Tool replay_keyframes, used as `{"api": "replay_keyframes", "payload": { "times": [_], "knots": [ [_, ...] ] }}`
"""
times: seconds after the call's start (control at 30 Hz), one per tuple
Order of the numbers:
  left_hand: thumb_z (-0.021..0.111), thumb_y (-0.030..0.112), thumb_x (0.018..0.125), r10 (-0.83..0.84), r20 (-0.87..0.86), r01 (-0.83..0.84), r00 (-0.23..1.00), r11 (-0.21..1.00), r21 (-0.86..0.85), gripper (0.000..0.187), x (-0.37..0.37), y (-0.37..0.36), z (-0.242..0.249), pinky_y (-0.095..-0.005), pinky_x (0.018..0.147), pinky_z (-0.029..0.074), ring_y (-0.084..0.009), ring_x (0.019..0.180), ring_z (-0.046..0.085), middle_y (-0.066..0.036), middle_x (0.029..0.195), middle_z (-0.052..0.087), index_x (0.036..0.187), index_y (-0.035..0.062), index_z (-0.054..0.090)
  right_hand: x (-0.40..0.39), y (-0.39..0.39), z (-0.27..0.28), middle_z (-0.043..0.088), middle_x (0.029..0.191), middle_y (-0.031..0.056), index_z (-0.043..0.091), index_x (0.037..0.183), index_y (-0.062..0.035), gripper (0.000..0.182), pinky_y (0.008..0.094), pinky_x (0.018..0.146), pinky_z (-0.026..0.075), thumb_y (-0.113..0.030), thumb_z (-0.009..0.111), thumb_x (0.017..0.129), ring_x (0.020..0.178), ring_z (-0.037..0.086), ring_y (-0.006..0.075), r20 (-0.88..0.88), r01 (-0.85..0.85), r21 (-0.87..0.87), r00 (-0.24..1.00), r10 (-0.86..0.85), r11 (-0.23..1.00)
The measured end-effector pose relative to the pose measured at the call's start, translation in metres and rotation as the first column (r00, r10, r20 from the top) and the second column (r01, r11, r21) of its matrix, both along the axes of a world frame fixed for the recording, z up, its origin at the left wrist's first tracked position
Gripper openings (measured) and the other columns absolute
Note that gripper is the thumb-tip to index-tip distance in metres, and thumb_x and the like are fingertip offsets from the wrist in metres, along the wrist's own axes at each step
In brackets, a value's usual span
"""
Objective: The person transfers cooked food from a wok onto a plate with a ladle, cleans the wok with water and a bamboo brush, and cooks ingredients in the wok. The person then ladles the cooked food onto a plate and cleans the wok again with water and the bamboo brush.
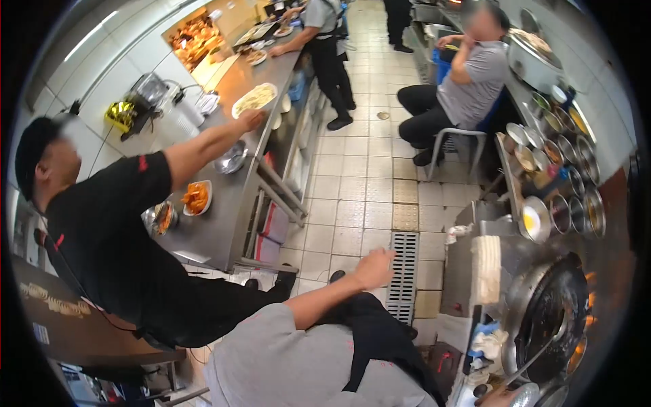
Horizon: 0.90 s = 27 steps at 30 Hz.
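My left hand (375, 269) is held out in front of my body, above the tiled floor near the drain grate. Its fingers are curled in, and nothing shows in them. At the bottom edge, my right hand (498, 396) is partly cut off by the frame and closed around the handle of a ladle (536, 359). The ladle's bowl end rests inside a dark wok (553, 312) on the stove, where orange flames show around the rim. Next to my right hand is a round perforated metal strainer (524, 395).
A co-worker in black (108, 197) at left reaches to an oval plate of food (254, 100) on the steel counter (230, 234). A bowl of orange food (196, 197) stands nearer. Another person (468, 81) sits ahead. Metal seasoning bowls (559, 214) line the right; a drain grate (403, 275) crosses the floor.
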<state>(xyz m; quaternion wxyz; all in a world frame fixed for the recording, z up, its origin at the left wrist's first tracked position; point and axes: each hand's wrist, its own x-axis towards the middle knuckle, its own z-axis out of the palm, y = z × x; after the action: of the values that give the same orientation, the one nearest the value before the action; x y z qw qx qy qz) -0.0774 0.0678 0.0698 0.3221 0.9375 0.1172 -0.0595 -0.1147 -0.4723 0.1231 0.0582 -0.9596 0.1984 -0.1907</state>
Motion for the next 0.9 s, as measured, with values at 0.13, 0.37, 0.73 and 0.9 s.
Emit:
{"api": "replay_keyframes", "payload": {
  "times": [0.13, 0.37, 0.73, 0.9],
  "knots": [
    [0.067, 0.025, 0.079, 0.602, 0.038, -0.581, 0.798, 0.783, -0.222, 0.051, -0.035, 0.176, -0.07, -0.0431, 0.08, 0.05, -0.032, 0.091, 0.063, -0.019, 0.098, 0.064, 0.124, 0.0045, 0.054, 0.007, 0.086, 0.037, 0.065, 0.089, 0.0272, 0.06, 0.112, 0.0036, 0.056, 0.0476, 0.065, 0.05, -0.045, 0.069, 0.085, 0.077, 0.064, 0.0403, 0.188, -0.041, 0.0, 0.981, 0.04, 0.999],
    [0.067, 0.026, 0.079, 0.839, 0.258, -0.832, 0.479, 0.527, -0.171, 0.05, -0.095, 0.367, -0.006, -0.0427, 0.076, 0.049, -0.0311, 0.08, 0.063, -0.015, 0.086, 0.065, 0.121, 0.0028, 0.055, 0.018, 0.152, -0.053, 0.059, 0.123, 0.0182, 0.038, 0.145, -0.0047, 0.066, 0.036, 0.087, 0.048, -0.019, 0.068, 0.088, 0.101, 0.061, 0.0267, -0.032, -0.056, 0.301, 0.997, 0.069, 0.952],
    [0.068, 0.024, 0.078, 0.803, 0.197, -0.787, 0.563, 0.593, -0.169, 0.051, -0.078, 0.384, -0.038, -0.0416, 0.074, 0.05, -0.0294, 0.081, 0.063, -0.013, 0.083, 0.064, 0.121, 0.0002, 0.055, -0.042, 0.256, -0.177, 0.06, 0.088, 0.0144, 0.048, 0.131, 0.0089, 0.06, 0.0346, 0.07, 0.047, -0.011, 0.07, 0.079, 0.077, 0.056, 0.0211, -0.257, -0.053, 0.549, 0.939, 0.229, 0.834],
    [0.066, 0.023, 0.079, 0.867, 0.24, -0.836, 0.438, 0.49, -0.246, 0.07, -0.042, 0.449, -0.02, -0.0425, 0.082, 0.049, -0.0338, 0.091, 0.063, -0.019, 0.095, 0.064, 0.138, -0.0002, 0.038, -0.025, 0.286, -0.226, 0.064, 0.091, 0.0227, 0.055, 0.122, 0.0069, 0.058, 0.04, 0.074, 0.05, -0.022, 0.07, 0.074, 0.081, 0.063, 0.0308, -0.566, 0.018, 0.529, 0.753, 0.337, 0.849]
  ]
}}
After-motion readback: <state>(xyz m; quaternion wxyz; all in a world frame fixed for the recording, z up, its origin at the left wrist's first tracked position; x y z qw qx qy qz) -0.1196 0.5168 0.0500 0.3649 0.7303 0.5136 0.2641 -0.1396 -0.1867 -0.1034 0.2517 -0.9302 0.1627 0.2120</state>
